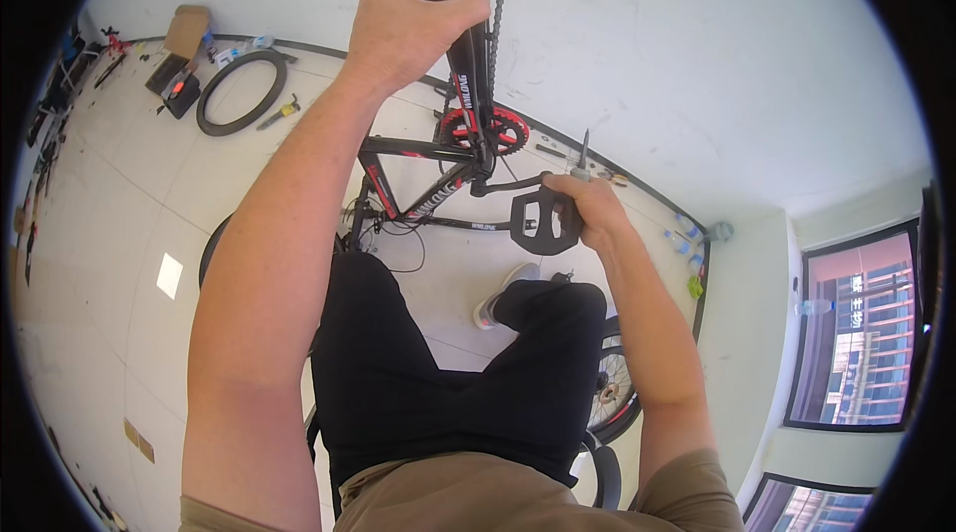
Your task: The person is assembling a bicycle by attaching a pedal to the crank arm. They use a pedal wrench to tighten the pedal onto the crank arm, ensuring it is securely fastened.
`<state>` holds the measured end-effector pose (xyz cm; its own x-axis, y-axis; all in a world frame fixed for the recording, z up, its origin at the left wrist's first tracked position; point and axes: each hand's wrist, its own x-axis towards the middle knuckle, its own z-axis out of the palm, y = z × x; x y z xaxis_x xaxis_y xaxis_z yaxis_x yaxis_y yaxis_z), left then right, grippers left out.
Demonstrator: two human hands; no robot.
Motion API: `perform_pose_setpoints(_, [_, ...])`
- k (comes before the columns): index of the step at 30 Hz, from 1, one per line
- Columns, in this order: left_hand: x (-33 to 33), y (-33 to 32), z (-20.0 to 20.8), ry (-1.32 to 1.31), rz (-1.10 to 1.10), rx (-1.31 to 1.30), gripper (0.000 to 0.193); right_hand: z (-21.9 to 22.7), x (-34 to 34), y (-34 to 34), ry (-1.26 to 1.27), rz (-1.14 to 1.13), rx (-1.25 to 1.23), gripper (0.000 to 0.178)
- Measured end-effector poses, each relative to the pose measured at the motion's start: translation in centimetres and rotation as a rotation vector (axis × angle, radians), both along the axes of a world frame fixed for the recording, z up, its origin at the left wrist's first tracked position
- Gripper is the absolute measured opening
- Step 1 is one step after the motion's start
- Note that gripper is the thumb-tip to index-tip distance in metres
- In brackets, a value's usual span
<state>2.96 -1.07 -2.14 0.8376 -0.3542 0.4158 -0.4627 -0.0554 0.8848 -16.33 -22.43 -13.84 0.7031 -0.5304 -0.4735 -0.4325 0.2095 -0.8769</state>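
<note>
Left of the bicycle frame, far off on the floor: one opened cardboard box (187, 31). Nearer the frame, also to its left: one loose black tyre (203, 106), flat on the tiles, and one yellow-handled tool (286, 110). At the frame's far end: left hand (408, 29), fingers curled round black tubing, thumb pressed along it. Bicycle frame (441, 196): black with red marks, ahead of the person's knees, no wheel seen at the far end. At the frame's middle: one chainring (513, 131), red and black. Right of the frame: crank arm (513, 184), with black platform pedal (545, 223) at its end. At the pedal: right hand (596, 209), thumb and fingers pinching its edge, the fingertips partly hidden. Just beyond: one pointed tool (585, 139); whether gripped, cannot tell. Further right and nearer the person than the frame: one spoked wheel (615, 388). Step in hand, as judged: steadying the frame while handling the pedal. Next move appears to call for a firm left hold and controlled right-hand turning.
</note>
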Motion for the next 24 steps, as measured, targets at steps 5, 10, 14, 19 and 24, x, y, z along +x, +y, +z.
perform_pose_setpoints(5, [-0.5, 0.0, 0.4, 0.020, 0.010, 0.016, 0.038, -2.8, -0.8, -0.9, -0.092, -0.063, 0.191, 0.020])
perform_pose_setpoints(10, [-0.3, 0.1, 0.3, 0.001, 0.041, 0.023, 0.040, -0.8, -0.2, 0.6, -0.010, -0.051, -0.031, 0.017])
perform_pose_setpoints(14, [0.0, 0.2, 0.1, -0.007, 0.047, 0.026, 0.040, 2.0, 0.6, 1.8, 0.143, 0.058, -0.202, 0.016])
perform_pose_setpoints(19, [0.2, 0.0, -0.2, -0.010, 0.030, -0.003, 0.041, 2.4, 1.1, 2.5, 0.220, -0.033, -0.169, 0.014])
perform_pose_setpoints(24, [-0.2, -0.1, 0.1, -0.002, 0.005, 0.010, 0.041, -1.0, 0.3, 0.3, 0.029, -0.120, 0.157, 0.012])
